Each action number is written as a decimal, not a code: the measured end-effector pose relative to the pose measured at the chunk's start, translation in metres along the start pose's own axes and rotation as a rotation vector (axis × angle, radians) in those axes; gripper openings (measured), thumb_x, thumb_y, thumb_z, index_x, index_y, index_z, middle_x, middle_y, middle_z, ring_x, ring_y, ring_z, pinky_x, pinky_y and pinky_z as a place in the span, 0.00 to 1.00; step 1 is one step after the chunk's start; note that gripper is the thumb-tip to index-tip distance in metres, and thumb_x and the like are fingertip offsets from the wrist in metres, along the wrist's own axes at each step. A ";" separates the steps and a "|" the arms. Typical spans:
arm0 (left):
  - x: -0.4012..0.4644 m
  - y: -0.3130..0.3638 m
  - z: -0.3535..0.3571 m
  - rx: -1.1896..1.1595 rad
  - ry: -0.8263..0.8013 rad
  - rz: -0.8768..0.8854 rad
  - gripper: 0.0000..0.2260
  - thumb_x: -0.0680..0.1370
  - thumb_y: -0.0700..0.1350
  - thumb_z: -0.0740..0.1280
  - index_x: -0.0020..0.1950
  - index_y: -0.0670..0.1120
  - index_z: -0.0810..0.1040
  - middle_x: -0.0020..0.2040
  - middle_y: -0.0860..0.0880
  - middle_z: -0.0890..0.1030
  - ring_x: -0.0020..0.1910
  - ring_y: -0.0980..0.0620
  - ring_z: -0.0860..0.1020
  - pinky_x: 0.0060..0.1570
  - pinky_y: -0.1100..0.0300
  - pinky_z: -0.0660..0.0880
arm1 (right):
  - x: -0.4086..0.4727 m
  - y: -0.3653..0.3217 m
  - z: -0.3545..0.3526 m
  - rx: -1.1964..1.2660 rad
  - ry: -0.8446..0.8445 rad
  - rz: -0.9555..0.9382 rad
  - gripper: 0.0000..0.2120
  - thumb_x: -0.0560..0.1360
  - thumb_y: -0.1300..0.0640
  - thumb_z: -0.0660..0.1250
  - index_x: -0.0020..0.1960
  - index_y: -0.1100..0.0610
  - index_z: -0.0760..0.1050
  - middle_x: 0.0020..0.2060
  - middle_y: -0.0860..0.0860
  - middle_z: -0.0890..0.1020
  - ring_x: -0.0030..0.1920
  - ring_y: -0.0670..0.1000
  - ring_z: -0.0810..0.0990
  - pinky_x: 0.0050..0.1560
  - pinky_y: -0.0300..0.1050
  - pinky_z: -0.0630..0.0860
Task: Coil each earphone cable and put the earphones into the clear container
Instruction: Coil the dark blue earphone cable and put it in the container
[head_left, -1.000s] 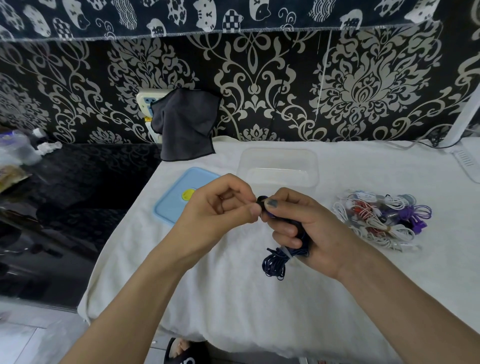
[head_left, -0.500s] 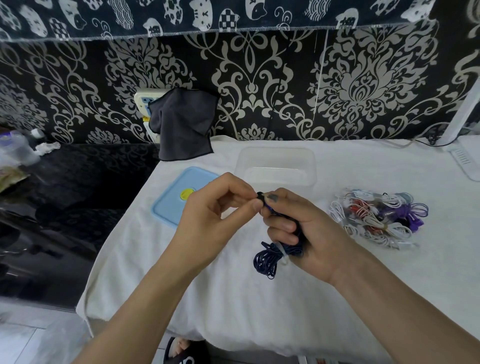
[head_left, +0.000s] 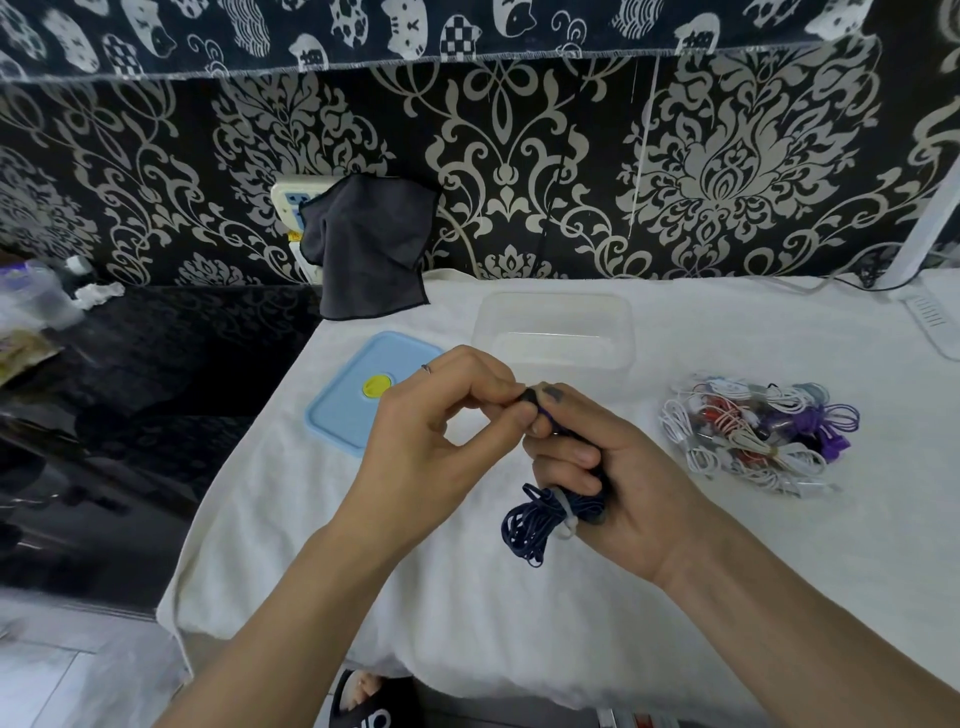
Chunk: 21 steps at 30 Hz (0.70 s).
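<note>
Here, dark-blue coiled earphone cable, tie-banded, gripped in right hand, end pinched by left hand.

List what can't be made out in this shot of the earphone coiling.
- Head view: the top end of the dark blue earphone cable is hidden between the left hand and right hand.
- The heap of other earphones is too tangled to count.
- The clear container looks empty, but glare blurs its floor.
- The sandal is cut off by the bottom edge.
</note>
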<state>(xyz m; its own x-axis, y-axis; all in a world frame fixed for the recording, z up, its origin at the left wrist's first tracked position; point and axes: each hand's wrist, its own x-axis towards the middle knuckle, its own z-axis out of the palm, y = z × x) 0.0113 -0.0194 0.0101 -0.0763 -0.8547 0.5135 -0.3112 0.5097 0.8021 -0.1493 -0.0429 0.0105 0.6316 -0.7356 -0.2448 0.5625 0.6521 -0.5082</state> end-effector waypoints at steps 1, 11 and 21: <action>0.000 0.000 0.000 -0.003 -0.003 0.003 0.06 0.76 0.33 0.71 0.44 0.41 0.76 0.42 0.48 0.81 0.42 0.45 0.81 0.46 0.50 0.77 | 0.000 0.000 0.000 0.001 -0.006 0.000 0.07 0.75 0.61 0.66 0.39 0.59 0.73 0.32 0.50 0.74 0.22 0.43 0.65 0.21 0.31 0.63; 0.001 0.004 0.000 0.016 0.005 -0.015 0.05 0.76 0.36 0.72 0.45 0.41 0.77 0.41 0.47 0.81 0.39 0.45 0.79 0.45 0.51 0.77 | 0.000 0.003 -0.001 0.010 -0.012 0.055 0.08 0.77 0.57 0.65 0.41 0.58 0.72 0.32 0.48 0.69 0.21 0.44 0.63 0.21 0.32 0.63; 0.000 0.008 0.003 0.092 0.032 -0.037 0.05 0.77 0.39 0.71 0.51 0.44 0.79 0.42 0.51 0.83 0.42 0.46 0.82 0.48 0.48 0.78 | -0.002 0.000 0.002 0.095 0.012 0.124 0.06 0.77 0.54 0.65 0.44 0.57 0.76 0.26 0.46 0.72 0.20 0.43 0.63 0.22 0.30 0.59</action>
<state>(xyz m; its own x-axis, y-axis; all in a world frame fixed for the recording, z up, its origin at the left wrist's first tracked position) 0.0064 -0.0154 0.0152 -0.0333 -0.8683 0.4949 -0.3991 0.4655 0.7900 -0.1495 -0.0410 0.0126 0.6931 -0.6501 -0.3114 0.5287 0.7521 -0.3934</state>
